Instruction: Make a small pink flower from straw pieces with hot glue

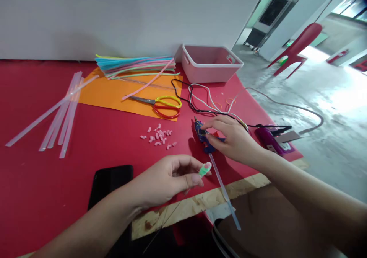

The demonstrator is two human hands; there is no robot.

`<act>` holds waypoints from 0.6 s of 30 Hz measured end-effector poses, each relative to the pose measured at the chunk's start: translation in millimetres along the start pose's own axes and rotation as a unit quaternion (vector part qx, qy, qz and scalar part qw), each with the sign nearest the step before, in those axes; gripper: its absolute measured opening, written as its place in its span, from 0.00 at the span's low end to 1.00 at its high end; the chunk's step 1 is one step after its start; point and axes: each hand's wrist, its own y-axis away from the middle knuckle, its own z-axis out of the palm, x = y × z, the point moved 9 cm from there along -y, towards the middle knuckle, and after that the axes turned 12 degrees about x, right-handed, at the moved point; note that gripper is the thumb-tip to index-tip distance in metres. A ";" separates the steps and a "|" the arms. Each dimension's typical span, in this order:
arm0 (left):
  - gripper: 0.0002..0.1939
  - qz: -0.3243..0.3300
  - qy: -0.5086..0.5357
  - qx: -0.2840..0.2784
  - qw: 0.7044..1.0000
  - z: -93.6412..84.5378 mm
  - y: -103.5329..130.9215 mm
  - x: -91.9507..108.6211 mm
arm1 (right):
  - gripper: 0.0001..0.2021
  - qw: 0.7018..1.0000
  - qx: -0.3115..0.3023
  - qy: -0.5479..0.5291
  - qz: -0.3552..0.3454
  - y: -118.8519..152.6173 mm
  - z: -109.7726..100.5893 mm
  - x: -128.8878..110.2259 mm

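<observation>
Near the table's front edge, my left hand [179, 179] pinches a small green piece with a pink tip [205, 169] between thumb and fingers. A thin dark wire below the hand may belong to it; I cannot tell. To the right, my right hand [229, 135] has its thumb and fingers on a blue glue gun [207, 144] lying on the table, its nozzle pointing away from me. A long translucent glue stick [221, 183] sticks out of its back, over the table edge. Several small pink cut pieces [159, 134] are scattered left of the gun.
Scissors [166, 105] and fuzzy coloured stems [134, 66] lie on an orange sheet [100, 93]. Spare glue sticks [64, 116] and a black phone [110, 179] are at left. A pink basket [210, 64], tangled cords [197, 97] and a purple power box [271, 137] are at right.
</observation>
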 end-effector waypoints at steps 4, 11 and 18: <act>0.08 -0.021 -0.010 -0.029 0.999 0.7 0.3 -3.7 | 0.07 0.996 -0.076 -0.022 -0.045 -30.2 29.7 -20.6; 0.08 -0.029 -0.006 -0.031 0.999 1.5 -1.1 -5.3 | 0.07 0.987 -0.123 -0.029 -0.100 -64.6 66.5 -45.8; 0.08 -0.030 0.006 -0.032 0.999 1.6 -1.1 -3.6 | 0.05 0.981 -0.173 -0.029 -0.087 -73.0 91.0 -58.0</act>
